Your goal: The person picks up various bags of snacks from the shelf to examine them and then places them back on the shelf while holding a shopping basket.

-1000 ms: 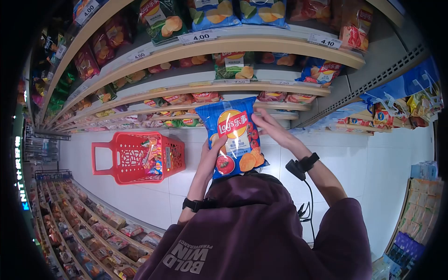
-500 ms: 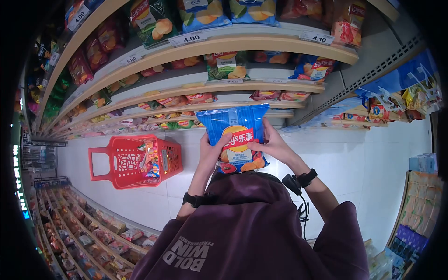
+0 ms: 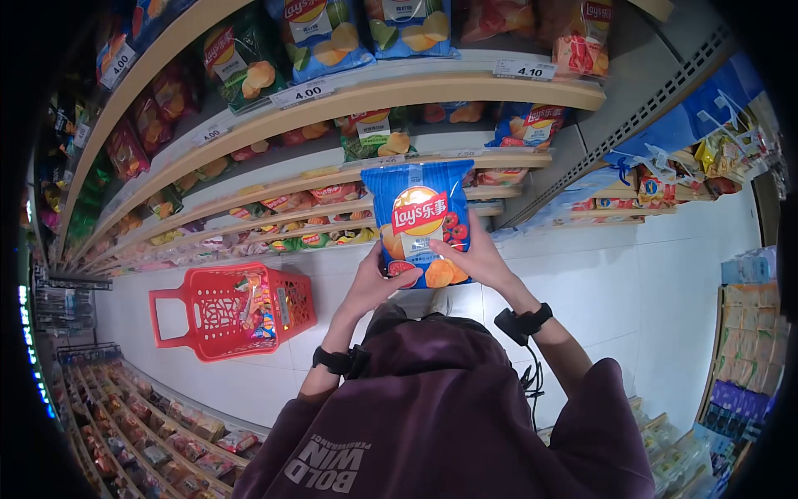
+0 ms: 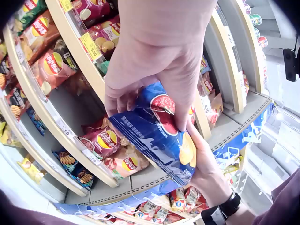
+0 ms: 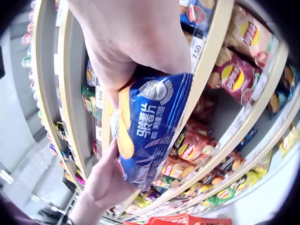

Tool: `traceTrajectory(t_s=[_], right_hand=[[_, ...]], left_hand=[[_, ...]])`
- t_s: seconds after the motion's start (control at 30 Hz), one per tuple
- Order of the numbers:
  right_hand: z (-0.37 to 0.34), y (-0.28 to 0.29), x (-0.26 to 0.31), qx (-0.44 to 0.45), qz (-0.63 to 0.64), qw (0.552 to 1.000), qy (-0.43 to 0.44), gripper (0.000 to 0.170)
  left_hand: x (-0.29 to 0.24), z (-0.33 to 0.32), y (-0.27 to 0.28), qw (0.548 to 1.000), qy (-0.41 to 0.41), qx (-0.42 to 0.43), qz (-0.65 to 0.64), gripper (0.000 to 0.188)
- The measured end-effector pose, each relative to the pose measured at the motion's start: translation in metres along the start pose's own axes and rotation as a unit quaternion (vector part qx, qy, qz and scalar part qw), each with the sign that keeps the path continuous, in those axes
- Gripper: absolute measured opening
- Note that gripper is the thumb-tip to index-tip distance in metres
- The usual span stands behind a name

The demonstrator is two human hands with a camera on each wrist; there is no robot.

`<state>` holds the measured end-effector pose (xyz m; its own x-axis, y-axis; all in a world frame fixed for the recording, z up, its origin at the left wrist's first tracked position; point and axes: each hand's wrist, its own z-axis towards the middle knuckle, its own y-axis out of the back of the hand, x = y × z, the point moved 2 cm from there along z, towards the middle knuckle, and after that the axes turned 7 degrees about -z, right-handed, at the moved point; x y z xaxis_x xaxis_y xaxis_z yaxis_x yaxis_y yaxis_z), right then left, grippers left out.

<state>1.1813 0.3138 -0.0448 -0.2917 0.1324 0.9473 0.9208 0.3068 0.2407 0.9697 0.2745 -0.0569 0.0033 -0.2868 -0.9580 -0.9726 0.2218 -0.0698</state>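
A blue bag of Lay's potato chips (image 3: 420, 214) is held up in front of the body, its printed front with tomatoes and chips facing the head camera. My left hand (image 3: 371, 281) grips its lower left corner, the thumb lying over the front. On the right edge, my right hand (image 3: 489, 264) holds the bag with its thumb pressed on the front and the other fingers behind. The left wrist view shows the bag's bottom seal (image 4: 145, 145) between both hands. White lettering on the blue lower part (image 5: 152, 122) shows in the right wrist view.
Shelves (image 3: 465, 89) of chip bags with price tags rise just ahead. A red shopping basket (image 3: 212, 287) holding several snack packs stands on the floor to the left. Another snack rack (image 3: 166, 416) runs behind on the left, and stacked goods (image 3: 748, 328) are at the right.
The right hand came from the bag's upper right edge to its lower right side. The bag tipped, then came back to face the camera. Both hands now hold it lower down.
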Motion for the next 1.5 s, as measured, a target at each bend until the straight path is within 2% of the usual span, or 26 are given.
traceTrajectory(t_s=[0.03, 0.07, 0.13, 0.17, 0.2, 0.3, 0.4, 0.6, 0.7, 0.8, 0.9, 0.93, 1.03, 1.07, 1.17, 1.27, 1.3, 1.37, 1.4, 1.5], right_hand=[[0.0, 0.006, 0.001, -0.002, -0.059, 0.998, -0.01, 0.084], [-0.001, 0.012, 0.005, -0.01, -0.088, 0.995, -0.034, 0.093], [0.0, 0.017, -0.014, -0.011, -0.037, 0.999, -0.024, 0.095], [0.0, 0.018, -0.02, -0.011, -0.011, 1.0, -0.02, 0.097], [-0.002, 0.017, -0.023, -0.006, 0.087, 0.996, 0.002, 0.1], [-0.016, 0.028, -0.01, -0.004, 0.115, 0.993, -0.038, 0.099], [-0.019, 0.03, -0.013, -0.004, 0.13, 0.991, -0.034, 0.097], [-0.025, 0.031, -0.015, -0.006, 0.135, 0.991, -0.022, 0.09], [-0.022, 0.029, -0.025, -0.021, 0.109, 0.994, 0.009, 0.087], [-0.011, 0.026, -0.051, -0.024, -0.006, 0.997, 0.075, 0.085], [-0.003, 0.022, -0.062, -0.01, -0.109, 0.991, 0.071, 0.084], [0.0, 0.019, -0.07, 0.003, -0.11, 0.993, 0.043, 0.08], [0.013, 0.018, -0.081, -0.004, -0.111, 0.992, 0.063, 0.076], [0.021, 0.021, -0.08, -0.014, -0.133, 0.988, 0.077, 0.071], [0.058, 0.041, -0.066, -0.042, -0.01, 0.991, 0.128, 0.068], [0.089, 0.066, -0.028, -0.099, 0.022, 0.979, 0.177, 0.064], [0.095, 0.073, -0.018, -0.103, 0.024, 0.979, 0.175, 0.064], [0.108, 0.086, -0.002, -0.11, 0.027, 0.979, 0.171, 0.064], [0.122, 0.093, -0.009, -0.14, -0.021, 0.969, 0.201, 0.062], [0.134, 0.107, -0.004, -0.197, -0.179, 0.945, 0.192, 0.06]], left_hand=[[-0.001, 0.007, 0.0, 1.0, 0.017, -0.007, 0.003, 0.066], [-0.003, 0.014, -0.001, 0.999, 0.034, -0.014, 0.005, 0.065], [-0.01, 0.022, -0.007, 0.996, 0.066, -0.046, -0.024, 0.058], [-0.015, 0.023, -0.011, 0.997, 0.056, -0.053, -0.032, 0.057], [-0.02, 0.022, -0.014, 0.996, 0.047, -0.061, -0.039, 0.057], [-0.015, 0.026, -0.017, 0.997, 0.04, -0.059, -0.036, 0.055], [-0.003, 0.031, -0.017, 0.997, 0.039, -0.057, -0.024, 0.054], [-0.014, 0.025, -0.024, 0.998, 0.035, -0.034, -0.043, 0.056], [-0.009, 0.026, -0.019, 0.999, 0.026, -0.03, -0.014, 0.063], [0.001, 0.029, -0.013, 0.998, -0.008, -0.005, 0.06, 0.064], [0.036, 0.044, -0.004, 0.99, -0.034, 0.031, 0.135, 0.064], [0.047, 0.051, -0.001, 0.986, -0.041, 0.042, 0.158, 0.064], [0.059, 0.064, 0.0, 0.979, -0.051, 0.059, 0.188, 0.061], [0.054, 0.074, 0.0, 0.981, -0.071, 0.066, 0.169, 0.057], [0.015, 0.106, -0.001, 0.992, -0.078, 0.082, 0.052, 0.056], [-0.032, 0.14, -0.004, 0.991, -0.108, 0.029, 0.076, 0.055], [-0.049, 0.145, -0.007, 0.983, -0.163, 0.029, 0.083, 0.056], [-0.047, 0.177, -0.004, 0.964, -0.208, -0.041, 0.158, 0.053], [-0.049, 0.185, -0.004, 0.959, -0.197, -0.046, 0.198, 0.052], [-0.086, 0.176, -0.013, 0.939, -0.175, -0.06, 0.291, 0.049]])
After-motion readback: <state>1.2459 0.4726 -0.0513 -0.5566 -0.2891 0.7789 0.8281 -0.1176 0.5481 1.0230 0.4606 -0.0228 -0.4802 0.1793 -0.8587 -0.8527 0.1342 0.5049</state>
